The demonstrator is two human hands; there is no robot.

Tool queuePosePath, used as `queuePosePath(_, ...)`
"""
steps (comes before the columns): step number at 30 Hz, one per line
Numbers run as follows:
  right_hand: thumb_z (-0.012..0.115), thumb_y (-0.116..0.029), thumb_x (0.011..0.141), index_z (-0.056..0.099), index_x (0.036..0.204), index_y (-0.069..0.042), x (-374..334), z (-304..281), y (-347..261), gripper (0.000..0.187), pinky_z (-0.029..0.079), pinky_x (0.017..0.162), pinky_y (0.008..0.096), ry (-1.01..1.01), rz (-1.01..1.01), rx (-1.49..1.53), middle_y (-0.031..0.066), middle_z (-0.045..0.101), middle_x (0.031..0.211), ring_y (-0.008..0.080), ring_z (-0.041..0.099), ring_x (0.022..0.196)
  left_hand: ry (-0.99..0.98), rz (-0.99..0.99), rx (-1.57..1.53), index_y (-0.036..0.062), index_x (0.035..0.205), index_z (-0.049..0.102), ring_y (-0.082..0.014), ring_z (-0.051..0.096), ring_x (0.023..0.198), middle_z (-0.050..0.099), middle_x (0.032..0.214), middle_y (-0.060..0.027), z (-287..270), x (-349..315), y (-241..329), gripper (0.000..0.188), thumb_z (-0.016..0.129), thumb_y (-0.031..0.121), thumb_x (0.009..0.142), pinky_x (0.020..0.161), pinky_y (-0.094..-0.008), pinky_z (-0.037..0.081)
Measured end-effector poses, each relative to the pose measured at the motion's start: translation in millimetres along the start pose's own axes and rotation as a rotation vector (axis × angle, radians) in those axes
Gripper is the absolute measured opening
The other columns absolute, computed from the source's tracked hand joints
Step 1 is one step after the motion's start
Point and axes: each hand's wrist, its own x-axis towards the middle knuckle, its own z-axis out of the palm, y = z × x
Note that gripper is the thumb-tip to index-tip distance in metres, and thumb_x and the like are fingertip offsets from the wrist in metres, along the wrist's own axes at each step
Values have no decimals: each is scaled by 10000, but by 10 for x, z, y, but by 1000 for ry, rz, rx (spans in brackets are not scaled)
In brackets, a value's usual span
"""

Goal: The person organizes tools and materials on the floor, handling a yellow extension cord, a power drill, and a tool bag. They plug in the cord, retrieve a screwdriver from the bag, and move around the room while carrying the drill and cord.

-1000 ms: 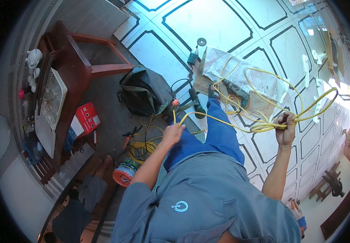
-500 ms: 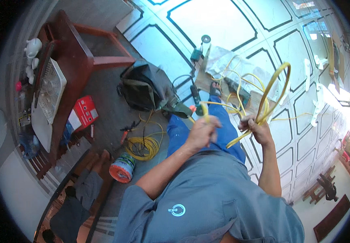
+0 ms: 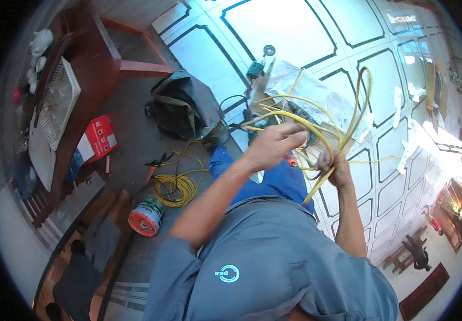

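Bent loops of yellow cable (image 3: pixel 369 93) stand up between and above my hands, in front of my waist. My right hand (image 3: pixel 335 168) is closed around the gathered strands, with a cable end sticking out below it. To its left, my left hand (image 3: pixel 275 145) has its fingers pinched on a part of the same cable, slightly blurred. Several more yellow strands trail off beyond my hands. A small orange-red piece (image 3: pixel 293 161) shows between my hands; its kind is unclear.
A green power tool (image 3: pixel 255 68) and clear plastic sheeting (image 3: pixel 295 80) lie ahead on the tiled floor. Left are a dark bag (image 3: pixel 180 104), a coil of yellow cable (image 3: pixel 175 190), an orange-red tub-like roll (image 3: pixel 145 219), a red box (image 3: pixel 102 136) and a wooden table (image 3: pixel 108 51).
My left hand has moved right and up, closer to my right hand. The cable loops have shifted and narrowed, with more strands now passing between the hands. The view has shifted slightly.
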Motion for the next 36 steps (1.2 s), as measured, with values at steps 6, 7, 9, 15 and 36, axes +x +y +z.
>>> queuePosePath(6, 723, -286, 937, 589, 903, -53, -252, -640, -959, 271, 467, 554, 259, 409, -151, -695, 7, 568, 703, 98, 537, 588, 396, -266, 657, 24, 1267, 663, -251, 699, 1064, 738, 1155, -148, -922, -697, -1165, 451, 672, 342, 948, 931, -356, 519)
queuePosePath(7, 721, -279, 939, 592, 897, -49, -284, -763, -1043, 267, 459, 553, 259, 447, -146, -744, 9, 568, 699, 93, 531, 588, 399, -328, 793, 29, 1255, 671, -300, 697, 1070, 729, 1153, -180, -1021, -849, -1289, 477, 682, 378, 929, 926, -384, 525)
queuePosePath(9, 732, -279, 927, 610, 913, -30, -274, -1117, -1166, 277, 464, 564, 282, 470, -98, -865, 23, 575, 715, 107, 540, 607, 422, -447, 951, 29, 1223, 689, -342, 699, 1057, 727, 1133, -206, -1203, -1170, -1586, 495, 692, 412, 910, 915, -410, 531)
queuePosePath(15, 753, -313, 882, 622, 1255, 12, 323, -2115, -667, 512, 494, 907, 408, 374, -192, -1364, 168, 701, 1105, 279, 652, 1010, 750, -742, 522, 6, 1129, 734, -290, 706, 1006, 739, 1119, -174, -1516, -2119, -2595, 458, 695, 409, 913, 895, -389, 531)
queuePosePath(36, 525, -329, 1023, 536, 1301, -32, 1161, -2659, 351, 407, 450, 908, 537, 41, 40, -1087, 251, 639, 1198, 459, 607, 1092, 1103, -573, 439, 68, 1120, 748, -355, 675, 1059, 720, 1114, -201, 330, -2048, -2402, 456, 676, 468, 915, 928, -424, 514)
